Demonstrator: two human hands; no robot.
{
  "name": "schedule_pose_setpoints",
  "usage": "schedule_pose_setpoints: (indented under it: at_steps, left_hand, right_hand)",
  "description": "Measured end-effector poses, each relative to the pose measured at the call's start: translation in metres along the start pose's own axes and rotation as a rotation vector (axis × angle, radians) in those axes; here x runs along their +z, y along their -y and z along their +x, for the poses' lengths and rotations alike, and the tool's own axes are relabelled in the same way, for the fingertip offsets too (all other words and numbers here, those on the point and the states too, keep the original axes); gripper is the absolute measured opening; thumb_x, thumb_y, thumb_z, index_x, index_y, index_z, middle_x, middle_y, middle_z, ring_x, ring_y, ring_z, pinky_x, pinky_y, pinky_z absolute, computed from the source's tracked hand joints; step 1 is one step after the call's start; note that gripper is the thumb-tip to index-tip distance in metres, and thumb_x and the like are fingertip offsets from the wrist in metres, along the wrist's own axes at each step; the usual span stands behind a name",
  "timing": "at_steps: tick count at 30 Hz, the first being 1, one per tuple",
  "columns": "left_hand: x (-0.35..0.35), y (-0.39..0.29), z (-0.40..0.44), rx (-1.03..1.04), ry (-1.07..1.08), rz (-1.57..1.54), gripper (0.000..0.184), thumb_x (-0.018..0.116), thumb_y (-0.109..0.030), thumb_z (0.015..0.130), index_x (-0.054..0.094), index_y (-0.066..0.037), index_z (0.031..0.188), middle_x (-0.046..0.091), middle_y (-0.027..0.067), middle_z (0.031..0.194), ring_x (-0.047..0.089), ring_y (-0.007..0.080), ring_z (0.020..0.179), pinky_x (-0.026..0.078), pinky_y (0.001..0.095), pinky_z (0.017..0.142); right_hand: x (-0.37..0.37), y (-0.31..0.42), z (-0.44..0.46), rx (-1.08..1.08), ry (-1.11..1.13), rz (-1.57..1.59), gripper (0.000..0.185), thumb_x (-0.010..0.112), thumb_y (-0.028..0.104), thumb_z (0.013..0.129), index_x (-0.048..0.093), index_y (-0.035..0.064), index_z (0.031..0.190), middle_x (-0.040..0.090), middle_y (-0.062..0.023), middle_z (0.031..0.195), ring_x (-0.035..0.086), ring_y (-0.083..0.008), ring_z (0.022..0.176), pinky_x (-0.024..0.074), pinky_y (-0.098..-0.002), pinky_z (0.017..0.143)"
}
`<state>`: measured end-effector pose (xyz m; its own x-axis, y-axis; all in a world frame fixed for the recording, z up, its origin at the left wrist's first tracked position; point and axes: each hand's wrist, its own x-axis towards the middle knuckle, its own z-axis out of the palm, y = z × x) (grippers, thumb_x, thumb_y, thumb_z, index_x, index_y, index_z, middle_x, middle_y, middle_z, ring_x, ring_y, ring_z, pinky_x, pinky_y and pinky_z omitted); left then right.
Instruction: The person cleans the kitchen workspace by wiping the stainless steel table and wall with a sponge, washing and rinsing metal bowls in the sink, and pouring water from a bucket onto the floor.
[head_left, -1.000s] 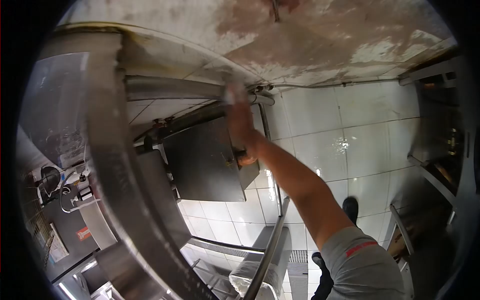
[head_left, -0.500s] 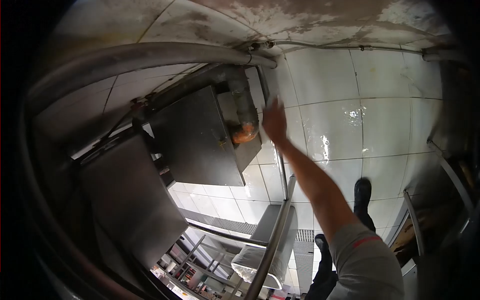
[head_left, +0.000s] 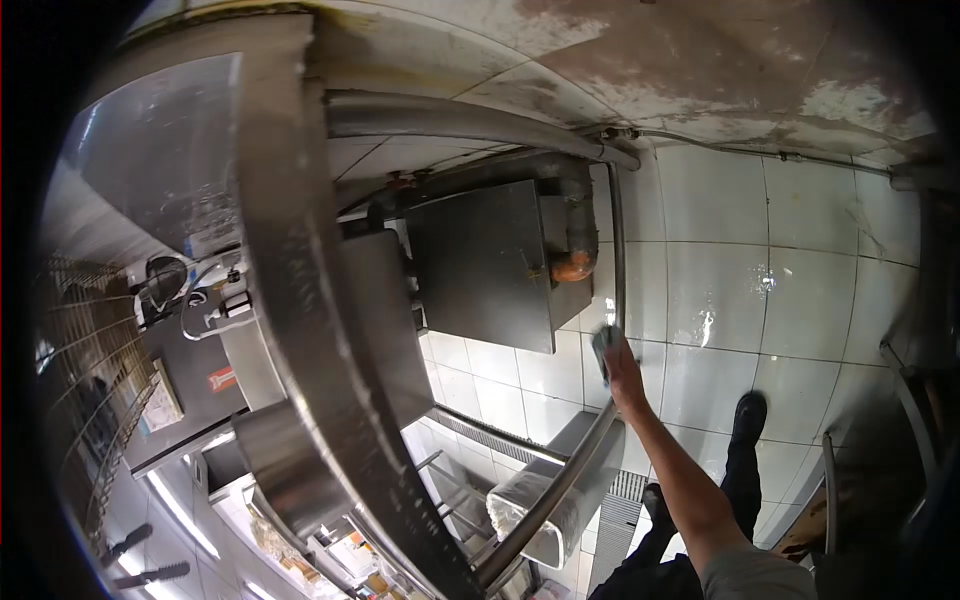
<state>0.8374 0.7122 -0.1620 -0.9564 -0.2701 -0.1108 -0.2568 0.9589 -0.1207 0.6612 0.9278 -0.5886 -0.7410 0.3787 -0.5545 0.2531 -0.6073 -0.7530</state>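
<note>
My right hand (head_left: 624, 375) is closed around a dark green scouring pad (head_left: 602, 350). The pad is against or very near the lower part of a thin metal leg (head_left: 617, 240), close to where the leg meets a horizontal rail (head_left: 585, 448). My fingers partly cover the pad, so its full shape is hidden. A bare forearm and grey sleeve reach in from the lower right. My left hand is out of view.
Left of the leg stands a dark metal box (head_left: 480, 270) with a rusty-orange pipe elbow (head_left: 573, 266). A steel counter edge (head_left: 330, 330) crosses the left side. A grey bin (head_left: 540, 510) with a clear liner sits below the rail. White tiles (head_left: 700, 290) look wet.
My right hand has moved down along the metal leg, toward the rail. The view has shifted, bringing the steel counter edge and a wire rack into sight on the left.
</note>
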Motion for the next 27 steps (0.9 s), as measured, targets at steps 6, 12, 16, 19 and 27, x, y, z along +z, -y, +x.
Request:
schedule_pose_setpoints:
  at_steps: [6,12,16,19,27]
  left_hand:
    - [-0.021,-0.075,0.015,-0.125,0.091,0.016,0.091,0.076,-0.042,0.073,0.035,0.013,0.134,0.048,0.0327,0.126,0.049,0.0377,0.118,0.039,0.0433,0.099]
    - [0.004,-0.02,0.022,0.353,-0.113,0.122,0.082,0.083,-0.031,0.064,0.039,0.007,0.122,0.049,0.0289,0.111,0.049,0.048,0.102,0.038,0.0516,0.09]
    - [0.004,-0.045,0.032,0.553,-0.312,-0.009,0.059,0.083,-0.03,0.06,0.047,0.002,0.096,0.048,0.0228,0.086,0.049,0.0456,0.082,0.039,0.052,0.073]
    - [-0.01,-0.064,0.026,0.342,-0.099,0.002,0.065,0.084,-0.031,0.062,0.048,0.0,0.107,0.05,0.0226,0.1,0.049,0.0437,0.093,0.039,0.0512,0.079]
    - [0.019,-0.038,-0.085,0.748,0.845,-0.797,0.027,0.07,0.001,0.072,0.067,-0.007,0.097,0.067,0.0082,0.091,0.062,0.0253,0.087,0.048,0.038,0.077]
  right_hand:
    - [0.065,0.33,0.041,-0.845,-0.018,0.287,0.036,0.052,0.017,0.095,0.052,-0.0034,0.125,0.057,-0.0173,0.121,0.055,-0.0244,0.108,0.0416,-0.0305,0.094]
    - [0.139,0.345,-0.004,-0.733,-0.034,0.571,0.027,0.059,-0.002,0.085,0.062,-0.0002,0.112,0.053,-0.0204,0.124,0.055,-0.0324,0.112,0.0429,-0.0331,0.093]
    - [0.115,0.257,-0.109,-0.73,0.058,0.224,0.024,0.055,-0.009,0.083,0.062,0.0002,0.104,0.053,-0.0182,0.121,0.058,-0.0274,0.107,0.0472,-0.0284,0.083]
    - [0.091,0.218,-0.194,-0.52,0.276,0.158,0.024,0.056,-0.011,0.08,0.064,0.0021,0.099,0.053,-0.0164,0.12,0.06,-0.0257,0.103,0.0491,-0.0304,0.082]
    - [0.022,0.203,-0.253,-0.424,0.176,-0.225,0.027,0.065,0.002,0.082,0.063,0.0072,0.108,0.058,-0.0104,0.111,0.059,-0.0245,0.106,0.0513,-0.033,0.084]
